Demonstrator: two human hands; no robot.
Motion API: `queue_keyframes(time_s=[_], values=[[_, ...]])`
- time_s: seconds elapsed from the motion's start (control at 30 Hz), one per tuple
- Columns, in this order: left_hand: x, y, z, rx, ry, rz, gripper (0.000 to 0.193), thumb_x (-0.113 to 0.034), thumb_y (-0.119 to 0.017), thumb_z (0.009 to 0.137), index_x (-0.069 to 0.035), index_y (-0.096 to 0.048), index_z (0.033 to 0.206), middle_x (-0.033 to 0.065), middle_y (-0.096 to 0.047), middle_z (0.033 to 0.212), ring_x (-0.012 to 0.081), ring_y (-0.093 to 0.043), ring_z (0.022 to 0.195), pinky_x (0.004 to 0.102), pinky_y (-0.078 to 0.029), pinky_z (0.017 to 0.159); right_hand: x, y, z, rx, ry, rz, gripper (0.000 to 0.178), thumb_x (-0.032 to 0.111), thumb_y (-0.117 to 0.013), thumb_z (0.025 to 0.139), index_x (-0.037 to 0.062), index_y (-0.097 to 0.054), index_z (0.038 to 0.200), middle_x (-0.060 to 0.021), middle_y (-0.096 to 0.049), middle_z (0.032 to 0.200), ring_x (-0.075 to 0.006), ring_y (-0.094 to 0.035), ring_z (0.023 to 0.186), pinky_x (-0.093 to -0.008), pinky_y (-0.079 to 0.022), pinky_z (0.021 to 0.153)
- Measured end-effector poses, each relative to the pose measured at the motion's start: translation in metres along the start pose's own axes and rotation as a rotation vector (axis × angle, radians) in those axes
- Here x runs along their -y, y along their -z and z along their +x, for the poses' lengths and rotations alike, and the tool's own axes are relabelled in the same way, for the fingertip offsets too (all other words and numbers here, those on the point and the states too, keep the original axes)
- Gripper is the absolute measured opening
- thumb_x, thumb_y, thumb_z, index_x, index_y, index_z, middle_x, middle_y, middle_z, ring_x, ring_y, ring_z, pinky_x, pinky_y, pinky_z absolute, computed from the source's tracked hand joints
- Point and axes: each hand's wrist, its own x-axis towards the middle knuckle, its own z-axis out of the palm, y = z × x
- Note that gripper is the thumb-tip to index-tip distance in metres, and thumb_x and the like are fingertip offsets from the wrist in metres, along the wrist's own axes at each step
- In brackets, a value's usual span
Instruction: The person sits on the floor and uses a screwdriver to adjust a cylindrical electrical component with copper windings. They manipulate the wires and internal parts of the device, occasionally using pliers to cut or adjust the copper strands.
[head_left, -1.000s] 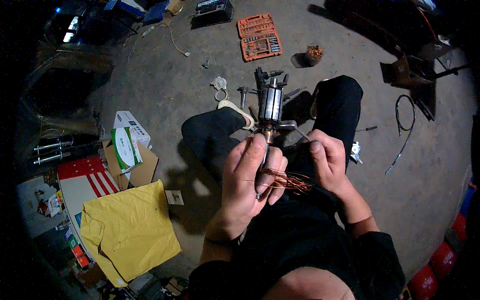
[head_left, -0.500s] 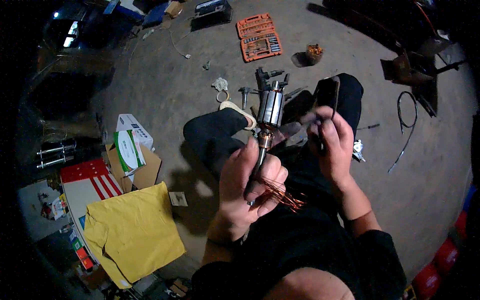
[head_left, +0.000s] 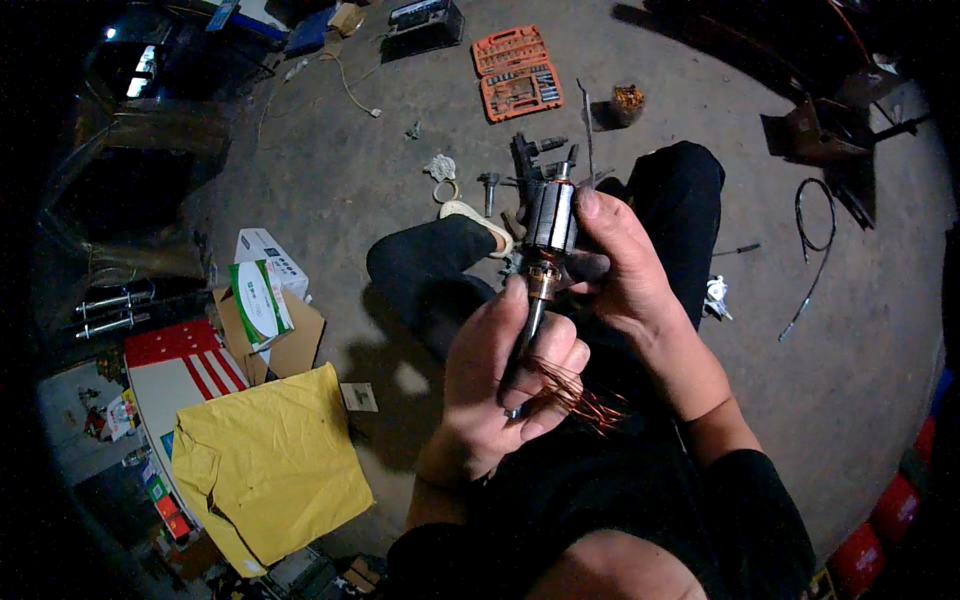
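Observation:
In my left hand is a motor armature, gripped by its lower shaft and tilted with the slotted silver core upward. Below the core sits the copper commutator. A bundle of fine copper wires sticks out of the same hand to the right. My right hand is closed beside the core, thumb raised next to its right side, other fingers partly hidden behind the armature. From that hand a thin, dark metal strip points up, seen nearly edge-on; its lower end is hidden.
Metal tools and parts lie on the floor beyond my legs. Farther off are an open orange socket set and a tub of small copper-coloured pieces. Left are a yellow bag and an open carton; right, a black cable.
My right hand has moved left to the armature, turning the metal strip from face-on to nearly edge-on. The left hand keeps its hold on the armature and has shifted slightly right.

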Motion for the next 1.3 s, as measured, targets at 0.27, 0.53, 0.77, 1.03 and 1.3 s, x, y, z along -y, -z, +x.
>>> queue_keyframes(time_s=[0.27,0.53,0.77,1.03,1.3], values=[[0.005,-0.005,0.004,0.030,-0.133,0.208,0.048,-0.044,-0.033,0.095,-0.001,-0.045,0.112,-0.0027,-0.029,0.044,0.0067,-0.025,0.038,0.0195,-0.025,0.029,0.003,0.000,0.000,0.093,-0.043,0.148,0.045,0.038,-0.045,0.092,-0.0048,-0.057,0.102,-0.0017,-0.055,0.066,-0.0014,-0.036,0.042,-0.0151,-0.024,0.036],[0.005,-0.007,0.003,0.020,-0.166,0.268,0.046,-0.043,-0.033,0.095,-0.001,-0.046,0.108,-0.0027,-0.029,0.045,0.0065,-0.025,0.038,0.0198,-0.024,0.030,0.007,-0.011,-0.001,0.012,-0.042,0.083,0.032,0.038,-0.051,0.090,0.0061,-0.056,0.088,0.0072,-0.040,0.054,-0.0014,-0.029,0.043,-0.0180,-0.020,0.039],[0.005,-0.010,0.004,0.028,-0.157,0.305,0.040,-0.041,-0.033,0.096,-0.003,-0.046,0.097,-0.0027,-0.029,0.045,0.0066,-0.025,0.038,0.0198,-0.024,0.030,0.006,-0.012,-0.001,-0.047,0.013,0.058,0.029,0.036,-0.060,0.085,0.0074,-0.056,0.089,0.0041,-0.055,0.068,-0.0001,-0.038,0.046,-0.0150,-0.026,0.039],[0.006,-0.005,0.003,0.019,-0.115,0.230,0.039,-0.042,-0.034,0.095,-0.005,-0.045,0.090,-0.0033,-0.028,0.045,0.0065,-0.024,0.037,0.0197,-0.024,0.030,0.004,-0.017,0.001,-0.097,0.047,0.033,0.030,0.034,-0.064,0.083,0.0075,-0.055,0.092,0.0035,-0.056,0.074,-0.0005,-0.043,0.051,-0.0147,-0.029,0.041],[0.001,-0.008,0.000,-0.035,-0.100,0.270,0.040,-0.044,-0.035,0.094,-0.007,-0.047,0.085,-0.0043,-0.025,0.044,0.0060,-0.023,0.036,0.0195,-0.021,0.030,0.004,-0.015,-0.002,-0.120,0.058,0.019,0.031,0.031,-0.064,0.083,0.0055,-0.055,0.099,0.0026,-0.057,0.079,-0.0010,-0.046,0.055,-0.0144,-0.033,0.045]])
